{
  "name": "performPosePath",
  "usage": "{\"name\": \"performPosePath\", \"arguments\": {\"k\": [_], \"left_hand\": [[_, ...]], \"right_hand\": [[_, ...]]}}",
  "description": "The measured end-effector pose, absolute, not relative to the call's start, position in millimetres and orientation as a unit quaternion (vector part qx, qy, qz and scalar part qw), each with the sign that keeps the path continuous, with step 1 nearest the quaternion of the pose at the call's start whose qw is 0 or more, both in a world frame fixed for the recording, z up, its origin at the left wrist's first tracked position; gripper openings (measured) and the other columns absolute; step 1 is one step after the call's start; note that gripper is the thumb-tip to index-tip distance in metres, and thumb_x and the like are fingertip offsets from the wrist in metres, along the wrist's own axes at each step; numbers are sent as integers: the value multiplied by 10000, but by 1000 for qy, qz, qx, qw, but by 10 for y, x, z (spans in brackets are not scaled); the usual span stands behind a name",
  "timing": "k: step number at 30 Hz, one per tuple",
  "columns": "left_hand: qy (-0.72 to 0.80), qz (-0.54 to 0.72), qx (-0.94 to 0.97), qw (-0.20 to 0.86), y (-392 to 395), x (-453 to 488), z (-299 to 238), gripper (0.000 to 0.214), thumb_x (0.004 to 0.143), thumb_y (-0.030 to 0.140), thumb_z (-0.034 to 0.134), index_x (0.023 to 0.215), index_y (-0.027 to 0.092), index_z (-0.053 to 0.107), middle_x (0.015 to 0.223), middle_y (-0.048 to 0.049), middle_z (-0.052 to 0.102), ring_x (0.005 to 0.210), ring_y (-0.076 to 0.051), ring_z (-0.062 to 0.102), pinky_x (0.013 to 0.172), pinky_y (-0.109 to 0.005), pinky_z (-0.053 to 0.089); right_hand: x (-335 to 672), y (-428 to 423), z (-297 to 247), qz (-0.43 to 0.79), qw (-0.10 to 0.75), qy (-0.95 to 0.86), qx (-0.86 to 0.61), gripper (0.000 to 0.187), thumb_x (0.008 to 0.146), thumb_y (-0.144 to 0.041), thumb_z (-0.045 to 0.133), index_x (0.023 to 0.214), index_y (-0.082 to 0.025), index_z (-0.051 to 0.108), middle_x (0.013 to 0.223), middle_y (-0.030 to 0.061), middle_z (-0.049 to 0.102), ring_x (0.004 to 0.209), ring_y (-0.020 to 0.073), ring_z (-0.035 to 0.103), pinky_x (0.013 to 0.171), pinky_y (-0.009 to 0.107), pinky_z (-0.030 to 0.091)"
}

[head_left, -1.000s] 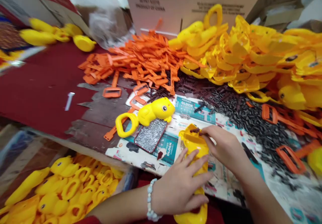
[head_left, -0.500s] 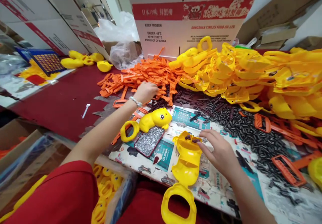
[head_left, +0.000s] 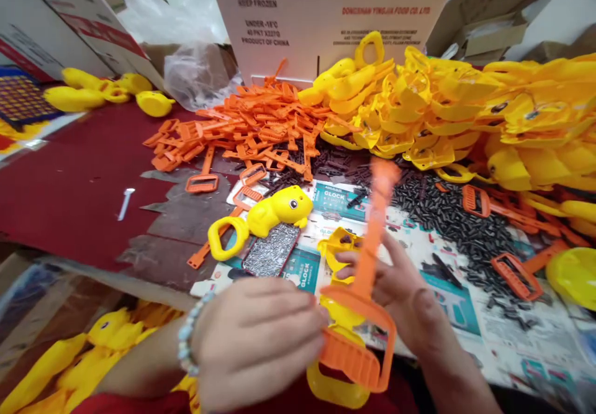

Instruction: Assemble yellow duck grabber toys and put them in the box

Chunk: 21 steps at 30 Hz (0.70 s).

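Observation:
My left hand [head_left: 256,333] is low in the middle, fingers pinched on an orange plastic trigger piece [head_left: 361,315] with a long stem pointing up. My right hand [head_left: 400,290] is just behind it, fingers curled on an open yellow duck shell half [head_left: 338,249] that lies on the printed paper; the shell's ring handle [head_left: 335,392] shows below. A finished yellow duck toy [head_left: 267,215] lies to the left, beside a small tray of screws [head_left: 270,257].
A heap of orange trigger pieces [head_left: 251,128] sits behind, yellow shell halves [head_left: 456,110] pile up at the right, and small black parts [head_left: 447,215] are scattered between. A cardboard box [head_left: 326,17] stands at the back. A bin of finished ducks [head_left: 79,358] is at lower left.
My left hand came back from the orange heap with a trigger piece and now holds it over the shell. My right hand has closed on the shell.

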<state>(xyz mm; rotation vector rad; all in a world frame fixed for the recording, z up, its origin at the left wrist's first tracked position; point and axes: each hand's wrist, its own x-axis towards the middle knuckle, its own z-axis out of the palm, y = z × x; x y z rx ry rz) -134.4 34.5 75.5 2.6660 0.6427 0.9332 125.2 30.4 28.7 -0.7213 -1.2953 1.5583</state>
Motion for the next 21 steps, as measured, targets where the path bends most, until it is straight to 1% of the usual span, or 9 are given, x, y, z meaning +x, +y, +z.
{"name": "performPosePath", "arguments": {"k": [1,3,7,9,12,15,17,19,21], "left_hand": [[136,276,942,137,320,-1221,717,249,907,194,461,999,294,669,1059,28,721,874,-154,678,734,-301,595],[53,241,951,188,359,-1036,654,207,905,191,469,978,204,662,1079,-52,719,803,-150,682,671,-276,582],[267,380,837,290,563,-863,509,210,913,251,492,1081,200,607,1004,-75,713,817,-156,666,720,-296,565],[378,434,754,316,636,-779,419,263,912,240,496,1156,200,585,980,-67,704,777,-141,651,730,-299,561],[376,432,716,399,649,-622,303,238,901,221,510,1101,176,631,864,-33,713,667,-103,640,642,-229,552],[402,469,695,368,575,-507,227,158,882,161,524,949,166,666,710,15,693,545,-70,600,543,-174,508],[434,497,689,300,543,-476,177,130,877,171,552,962,164,651,763,4,706,583,-78,618,575,-183,520],[442,486,710,254,566,-464,112,167,902,194,534,1042,156,617,935,-49,716,795,-125,672,736,-237,557],[431,452,746,232,638,-451,35,245,929,189,474,1153,138,561,1162,-111,658,1094,-189,616,954,-341,513]], "right_hand": [[1179,228,264,693,476,-465,-278,701,945,-619,453,1446,-257,122,1190,124,537,922,177,611,781,292,537],[1105,93,198,750,461,-383,-278,595,949,-467,547,1385,-224,223,996,79,603,756,106,601,689,188,498],[1157,-160,100,812,379,-358,-263,358,974,-349,544,1230,-141,407,792,66,621,655,81,588,577,118,399],[1177,-278,103,815,345,-377,-273,362,984,-344,532,1254,-130,421,801,77,629,688,76,596,624,122,401],[1150,-425,146,784,305,-424,-335,497,985,-377,515,1387,-149,332,803,57,624,745,100,613,702,166,451],[1115,-528,188,502,302,-629,-511,625,956,-362,539,1473,-258,203,997,56,610,824,147,615,702,228,505],[1113,-561,205,237,267,-744,-565,536,963,-277,484,1457,-268,277,1053,52,588,838,161,606,687,251,511],[1126,-557,213,110,226,-783,-569,456,973,-185,388,1427,-207,352,1010,57,588,808,153,599,657,244,501],[1143,-523,206,83,210,-783,-579,439,977,-137,343,1416,-141,367,994,72,586,788,136,591,637,217,490]]}}
